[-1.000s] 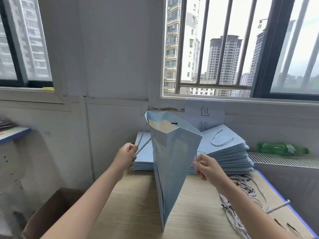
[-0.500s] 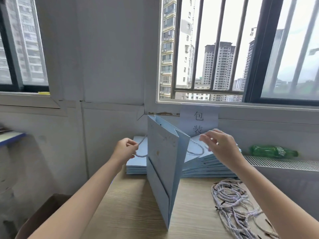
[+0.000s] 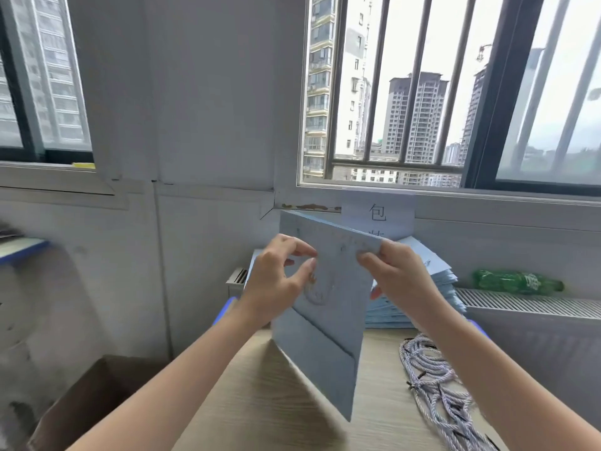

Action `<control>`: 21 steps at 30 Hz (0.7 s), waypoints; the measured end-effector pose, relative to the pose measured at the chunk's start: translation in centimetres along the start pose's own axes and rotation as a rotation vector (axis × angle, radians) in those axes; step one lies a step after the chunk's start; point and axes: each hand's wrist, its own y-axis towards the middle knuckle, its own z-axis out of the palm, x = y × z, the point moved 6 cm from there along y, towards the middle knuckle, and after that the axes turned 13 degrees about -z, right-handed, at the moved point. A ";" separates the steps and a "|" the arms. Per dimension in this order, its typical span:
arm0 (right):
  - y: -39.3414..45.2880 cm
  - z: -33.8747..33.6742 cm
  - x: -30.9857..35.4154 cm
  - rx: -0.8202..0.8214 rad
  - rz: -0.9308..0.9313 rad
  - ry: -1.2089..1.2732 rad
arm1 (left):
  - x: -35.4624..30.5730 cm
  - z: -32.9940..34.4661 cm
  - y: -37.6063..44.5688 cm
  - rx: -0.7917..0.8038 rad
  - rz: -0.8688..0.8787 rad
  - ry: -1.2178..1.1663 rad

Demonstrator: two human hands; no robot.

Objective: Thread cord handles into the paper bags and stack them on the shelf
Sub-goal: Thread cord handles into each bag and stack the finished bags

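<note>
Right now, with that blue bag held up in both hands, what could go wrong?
The paper bag hangs tilted above the table, held only near its top by the left hand and the right hand; a loose grip might let it drop or crease. The loose cords lie tangled near the right forearm and could be swept off. The stack of bags behind looks fanned and might slide if bumped.

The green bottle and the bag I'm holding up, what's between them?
In the head view, the stack of finished bags lies between the green bottle and the held bag, with the right hand in front.
</note>
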 end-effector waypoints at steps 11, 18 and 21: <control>-5.8 4.0 -13.0 0.174 0.514 0.117 | 6.8 1.5 -3.4 0.136 -0.138 0.168; -6.8 10.6 -12.5 0.585 0.110 -0.494 | 13.4 7.0 -6.2 0.453 -0.305 0.605; -7.2 14.3 -11.9 0.707 -0.001 -0.521 | 14.1 8.8 -7.1 0.533 -0.270 0.816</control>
